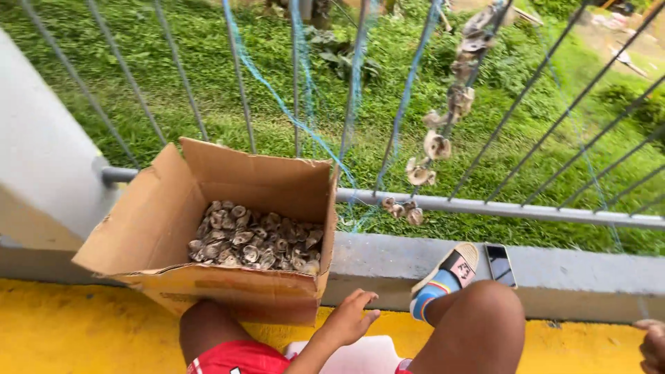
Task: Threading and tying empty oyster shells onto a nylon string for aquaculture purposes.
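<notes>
The left hand (352,317) hovers open and empty just in front of the box (228,228), while the right hand (652,346) barely shows at the frame's edge well right of the box, so I can't tell if it's open or closed. I'd say the way to do this well is to reach over the near wall and pinch one shell off the top, not dig and tip the cardboard. The box sits open against the railing (499,206), floor covered in a shallow layer of grey-brown shells (256,242), with more strung on blue twine (443,131) hanging up and right of the box.
</notes>
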